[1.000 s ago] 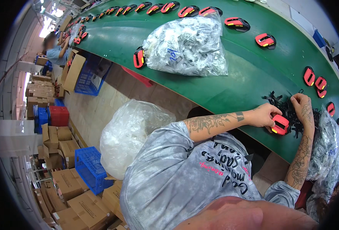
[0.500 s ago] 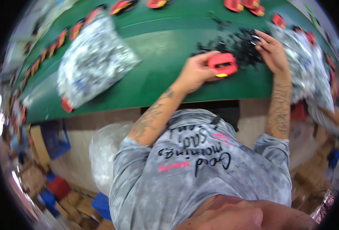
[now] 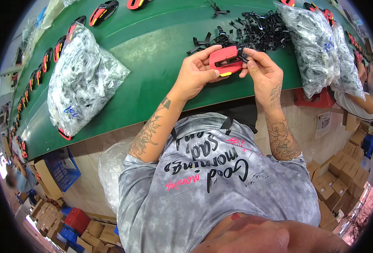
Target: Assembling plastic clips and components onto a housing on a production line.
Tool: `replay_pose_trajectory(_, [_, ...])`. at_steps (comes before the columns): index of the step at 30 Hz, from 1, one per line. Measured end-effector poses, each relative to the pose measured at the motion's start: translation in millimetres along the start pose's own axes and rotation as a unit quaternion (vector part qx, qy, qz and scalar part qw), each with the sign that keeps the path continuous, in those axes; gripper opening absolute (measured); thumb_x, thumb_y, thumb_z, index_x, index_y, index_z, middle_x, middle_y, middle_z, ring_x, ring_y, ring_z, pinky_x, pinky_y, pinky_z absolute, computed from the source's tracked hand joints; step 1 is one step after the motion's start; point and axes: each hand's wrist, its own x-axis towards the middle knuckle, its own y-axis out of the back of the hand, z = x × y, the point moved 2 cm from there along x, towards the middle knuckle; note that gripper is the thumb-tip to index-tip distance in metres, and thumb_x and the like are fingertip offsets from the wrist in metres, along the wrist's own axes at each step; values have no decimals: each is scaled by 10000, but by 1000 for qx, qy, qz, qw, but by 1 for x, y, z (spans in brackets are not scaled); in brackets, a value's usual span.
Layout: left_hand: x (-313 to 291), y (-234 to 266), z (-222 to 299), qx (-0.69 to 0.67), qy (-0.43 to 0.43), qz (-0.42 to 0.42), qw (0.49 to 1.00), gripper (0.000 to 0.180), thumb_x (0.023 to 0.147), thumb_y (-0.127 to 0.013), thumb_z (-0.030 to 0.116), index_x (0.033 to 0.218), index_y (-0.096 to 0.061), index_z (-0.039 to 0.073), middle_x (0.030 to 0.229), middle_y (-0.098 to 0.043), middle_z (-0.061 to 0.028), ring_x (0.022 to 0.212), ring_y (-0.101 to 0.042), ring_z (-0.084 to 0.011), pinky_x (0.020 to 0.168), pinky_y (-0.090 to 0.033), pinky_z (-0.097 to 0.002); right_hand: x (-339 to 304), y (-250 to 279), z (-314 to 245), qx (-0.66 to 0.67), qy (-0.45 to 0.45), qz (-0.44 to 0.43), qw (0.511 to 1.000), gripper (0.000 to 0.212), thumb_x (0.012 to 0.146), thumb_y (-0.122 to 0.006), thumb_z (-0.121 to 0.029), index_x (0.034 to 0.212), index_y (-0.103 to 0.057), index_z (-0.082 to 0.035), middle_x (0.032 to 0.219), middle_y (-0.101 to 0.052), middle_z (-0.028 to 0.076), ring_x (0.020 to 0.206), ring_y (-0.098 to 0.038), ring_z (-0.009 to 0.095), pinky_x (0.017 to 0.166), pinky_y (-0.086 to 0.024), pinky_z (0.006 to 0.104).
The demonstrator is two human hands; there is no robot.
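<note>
Tabletop (image 3: 152, 69): bent right fingers (image 3: 261, 58) seemingly pinch black part (image 3: 240, 52).

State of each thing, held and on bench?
Left hand: gripping red shell
Right hand: pinching black plastic part
Red shell: held above bench
Black plastic part: at shell's right end, seating unclear
Black parts pile: loose, heaped
Left clear bag: filled, closure unclear
Right clear bags: filled
</note>
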Motion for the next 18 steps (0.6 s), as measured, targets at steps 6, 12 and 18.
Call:
replay_pose_trajectory(6, [-1,-2,3,-35,12,45,998,725,876,-736,-45,1525,-414,-70,1370,-621,-205,1170,-691,-285,976,-612,-392,-9,-5,-9,-43,32,11,998,255,1005,-578,65,1234,-691,66,1088,-625,106,777,-653,126,661,-545,240])
replay_pose_trajectory(12, [-2,0,-2,26,-55,-4,998,718,892,-762,-7,1522,-424,-65,1362,-625,-216,1169,-690,-291,978,-604,-389,-6,-5,-9,-33,12,-4,999,242,1003,-580,67,1214,-700,67,1085,-628,98,784,-647,117,638,-535,231])
replay_pose_trajectory(18, [-3,1,-1,41,-10,56,998,628,943,-731,34,1502,-459,-61,1313,-657,-198,1110,-716,-264,886,-638,-345,-9,-5,-13,-90,32,-1,995,233,974,-655,17,1197,-713,52,1103,-646,117,767,-647,116,618,-516,218])
